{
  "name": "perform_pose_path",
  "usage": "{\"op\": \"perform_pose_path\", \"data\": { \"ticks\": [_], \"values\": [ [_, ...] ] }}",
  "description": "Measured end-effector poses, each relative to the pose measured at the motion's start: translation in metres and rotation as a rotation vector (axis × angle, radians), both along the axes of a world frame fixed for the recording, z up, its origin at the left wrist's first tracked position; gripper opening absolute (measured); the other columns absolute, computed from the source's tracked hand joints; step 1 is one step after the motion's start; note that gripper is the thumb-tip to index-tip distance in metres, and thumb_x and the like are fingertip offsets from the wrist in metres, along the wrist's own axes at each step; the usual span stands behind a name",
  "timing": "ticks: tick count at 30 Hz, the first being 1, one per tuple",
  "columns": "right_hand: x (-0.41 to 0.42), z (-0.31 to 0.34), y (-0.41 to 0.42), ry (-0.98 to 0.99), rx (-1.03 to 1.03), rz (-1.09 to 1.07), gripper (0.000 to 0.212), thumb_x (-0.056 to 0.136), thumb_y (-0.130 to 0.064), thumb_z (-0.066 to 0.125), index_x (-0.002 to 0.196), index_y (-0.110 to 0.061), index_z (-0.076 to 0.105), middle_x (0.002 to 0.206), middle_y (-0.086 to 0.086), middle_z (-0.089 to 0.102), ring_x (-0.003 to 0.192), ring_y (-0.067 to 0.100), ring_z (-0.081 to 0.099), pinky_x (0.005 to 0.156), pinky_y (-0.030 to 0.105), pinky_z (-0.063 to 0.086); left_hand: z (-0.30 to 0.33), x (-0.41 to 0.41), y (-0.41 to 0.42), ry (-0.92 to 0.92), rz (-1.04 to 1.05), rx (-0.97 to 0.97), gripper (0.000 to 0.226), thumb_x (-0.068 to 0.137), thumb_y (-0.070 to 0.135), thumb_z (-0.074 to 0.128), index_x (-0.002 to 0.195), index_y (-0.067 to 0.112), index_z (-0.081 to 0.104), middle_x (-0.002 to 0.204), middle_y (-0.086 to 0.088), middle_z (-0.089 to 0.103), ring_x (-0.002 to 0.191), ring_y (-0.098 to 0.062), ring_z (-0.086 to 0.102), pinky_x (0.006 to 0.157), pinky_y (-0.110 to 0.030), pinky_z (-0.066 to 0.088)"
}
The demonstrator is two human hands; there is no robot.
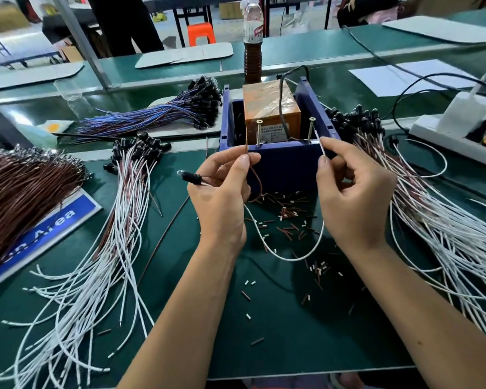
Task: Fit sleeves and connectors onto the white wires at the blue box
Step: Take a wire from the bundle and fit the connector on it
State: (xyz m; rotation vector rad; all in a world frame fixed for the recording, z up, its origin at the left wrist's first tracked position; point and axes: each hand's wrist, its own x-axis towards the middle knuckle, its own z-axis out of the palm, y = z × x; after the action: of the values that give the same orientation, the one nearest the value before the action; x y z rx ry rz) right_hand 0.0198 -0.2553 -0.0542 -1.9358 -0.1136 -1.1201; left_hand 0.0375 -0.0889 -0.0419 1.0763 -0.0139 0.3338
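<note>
The blue box (284, 161) stands at the table's middle with an orange block (267, 108) inside and two upright brass screws (258, 131) on its front wall. My left hand (222, 192) pinches the brown wire (254, 178), its end raised toward the left screw, and a black connector (191, 178) sticks out to the left of this hand. My right hand (354, 192) pinches the white wire (321, 146), its tip pointing up at the right screw (310, 130). The white wire loops down between both hands (289, 258).
Bundles of white and brown wires with black connectors lie left (118, 220) and right (432, 214) of the box. Blue wires (157, 113) sit behind left. Cut sleeve bits (289, 214) litter the green mat. A bottle (253, 40) stands behind the box, a white device (460, 127) at right.
</note>
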Motion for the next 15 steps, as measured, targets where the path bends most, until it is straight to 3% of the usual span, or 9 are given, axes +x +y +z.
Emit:
{"op": "perform_pose_path", "data": {
  "ticks": [6,15],
  "values": [
    [-0.0025,0.0006,0.0035,0.015,-0.024,0.034,0.031,0.097,-0.005,0.064,0.127,-0.006,0.074,0.069,-0.004,0.061,0.06,0.013,0.058,0.059,0.035,0.054,-0.0048,0.0013,-0.0027,-0.009,0.134,0.132,0.015,0.096,0.0,0.065,0.103,0.008,0.075,0.083,-0.014,0.078,0.051,-0.002,0.054,0.057,-0.022,0.039],
    [-0.0045,0.0018,0.0053,0.016,-0.038,0.043,0.033,0.095,-0.001,0.063,0.126,-0.003,0.074,0.068,-0.004,0.061,0.06,0.013,0.056,0.059,0.03,0.052,-0.0087,0.0035,-0.0033,-0.08,0.176,0.207,0.01,0.091,0.014,0.068,0.093,0.017,0.078,0.076,-0.01,0.076,0.05,-0.005,0.053,0.053,-0.02,0.04]
  ]
}}
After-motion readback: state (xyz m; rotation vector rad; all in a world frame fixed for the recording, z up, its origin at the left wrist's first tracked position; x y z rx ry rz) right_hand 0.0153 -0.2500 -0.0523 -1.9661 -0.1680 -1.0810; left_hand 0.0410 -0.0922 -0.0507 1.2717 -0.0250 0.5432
